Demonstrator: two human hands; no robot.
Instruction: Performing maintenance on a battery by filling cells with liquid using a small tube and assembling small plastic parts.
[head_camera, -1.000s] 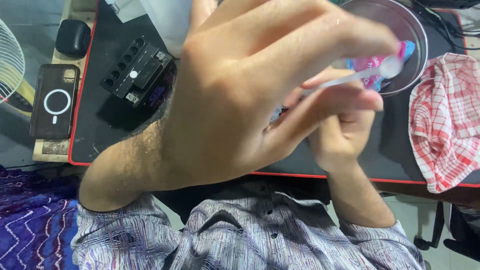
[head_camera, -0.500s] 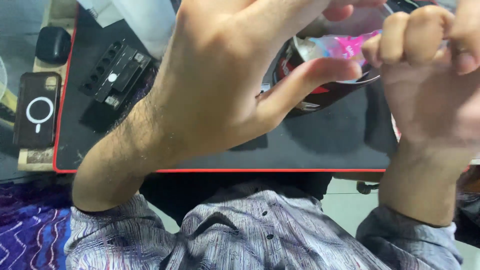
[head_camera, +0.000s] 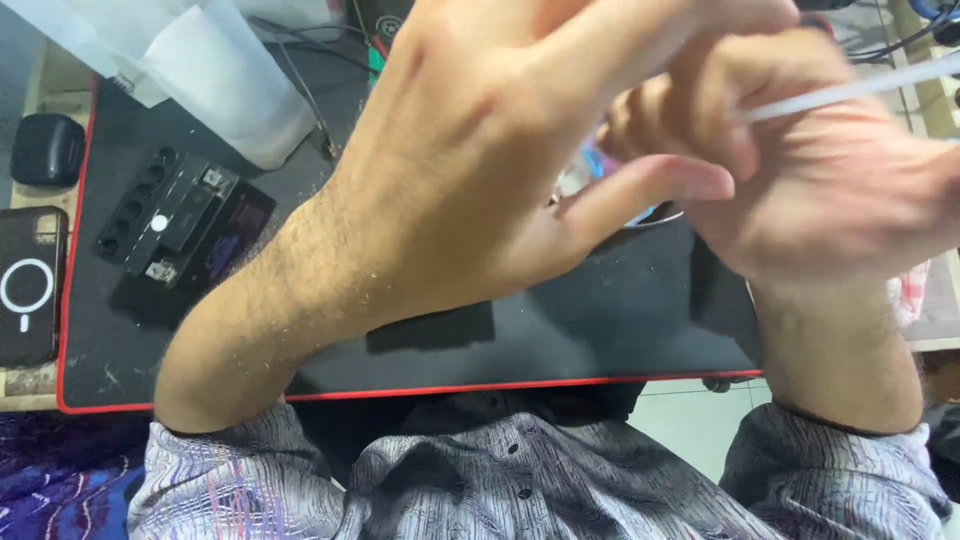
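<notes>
Two hands fill our view above the black mat (head_camera: 600, 340) on the counter: our left hand (head_camera: 480, 170) is spread, thumb out, over a small clear and pink thing (head_camera: 590, 175) mostly hidden beneath it, while our blurred right hand (head_camera: 800, 170) is curled, pinching a thin white stick (head_camera: 850, 90). To work well here, we judge it best to steady the stick and keep the left hand still. A black component (head_camera: 170, 215) and phone (head_camera: 28, 285) lie well apart at the left.

Screens/labels: 1 phone, no packages.
Black phone (head_camera: 28, 285) lies flat far left of the left hand (head_camera: 480, 170), white ring marking on its back.
</notes>
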